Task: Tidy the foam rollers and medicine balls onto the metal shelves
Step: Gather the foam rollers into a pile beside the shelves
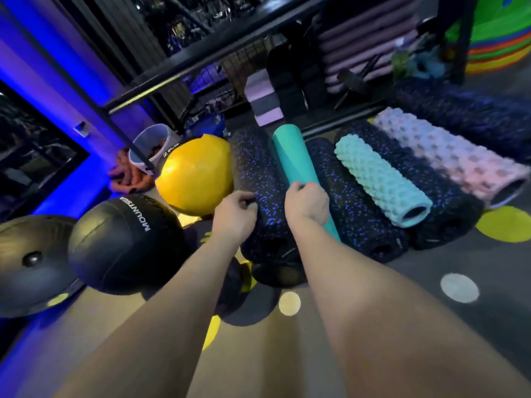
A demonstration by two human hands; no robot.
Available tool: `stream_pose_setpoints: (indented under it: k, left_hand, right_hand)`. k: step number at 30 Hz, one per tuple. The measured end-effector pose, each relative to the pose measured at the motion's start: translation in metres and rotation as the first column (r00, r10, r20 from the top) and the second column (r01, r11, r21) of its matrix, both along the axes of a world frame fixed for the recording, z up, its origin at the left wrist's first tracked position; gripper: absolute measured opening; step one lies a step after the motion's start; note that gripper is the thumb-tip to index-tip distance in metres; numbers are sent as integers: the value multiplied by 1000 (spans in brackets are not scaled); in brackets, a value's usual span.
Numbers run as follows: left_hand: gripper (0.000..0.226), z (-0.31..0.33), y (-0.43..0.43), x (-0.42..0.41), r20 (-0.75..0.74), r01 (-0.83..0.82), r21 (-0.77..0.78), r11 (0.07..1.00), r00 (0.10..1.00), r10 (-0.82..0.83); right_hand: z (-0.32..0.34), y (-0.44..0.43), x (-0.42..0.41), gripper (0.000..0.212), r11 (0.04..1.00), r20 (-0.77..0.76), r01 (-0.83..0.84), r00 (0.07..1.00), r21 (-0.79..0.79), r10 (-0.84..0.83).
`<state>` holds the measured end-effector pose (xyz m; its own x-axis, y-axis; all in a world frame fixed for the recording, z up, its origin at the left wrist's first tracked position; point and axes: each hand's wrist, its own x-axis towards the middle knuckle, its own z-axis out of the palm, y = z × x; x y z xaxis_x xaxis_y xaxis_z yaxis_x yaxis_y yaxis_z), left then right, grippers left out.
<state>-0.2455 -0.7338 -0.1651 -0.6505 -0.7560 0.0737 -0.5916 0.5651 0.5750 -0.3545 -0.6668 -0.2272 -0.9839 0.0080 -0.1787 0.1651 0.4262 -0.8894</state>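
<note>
The right hand (306, 202) was closed round the slim teal roller (290, 156), its fingers curled over the top close to the near end. That smooth roller lay in the groove between two speckled ones on the floor (431, 311), in front of the metal shelves (172, 68). The left hand (235, 209) had its fingers curled against the flank of the leftmost speckled roller (255, 173) and touched it, though whether it truly held the foam could not be told. Seven foam rollers could be counted lying side by side. Four were dark with blue flecks: the leftmost, a second speckled roller (353, 208) just right of the slim one, a third speckled roller (454, 208) beyond that, and a fourth speckled roller (471, 116) farthest back on the right. One knobbly teal roller (379, 182) rested on the third, and one knobbly pink roller (448, 156) lay just beside it. A dim dark end below the leftmost roller was too blurred to name. Two balls were plain: one yellow ball (195, 173) touching the leftmost roller, and one black medicine ball (123, 242) nearer and to the left. One dark round thing (31, 262) at the left edge could have been a third ball or not. Three stacked foam blocks (264, 101) stood on the lowest shelf.
</note>
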Motion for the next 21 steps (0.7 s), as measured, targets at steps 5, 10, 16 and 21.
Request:
stream_pose_setpoints:
  k: [5,10,16,21]
  left_hand:
    - [33,-9,3,-3,-142,-105,-31,994,985,100]
    - [34,2,3,-16,-473,-307,21,952,836,280]
    - [27,-7,35,-70,-558,-59,-89,994,830,-1]
    - [25,-48,104,-91,-385,256,-8,967,891,-240]
  right_hand:
    - [5,-8,7,39,999,94,-31,995,7,31]
    - [11,4,-6,41,1000,83,-15,996,28,13]
    - [-6,65,-41,44,988,-17,140,990,70,-140]
    - [-4,173,-43,40,919,-169,121,984,376,-61]
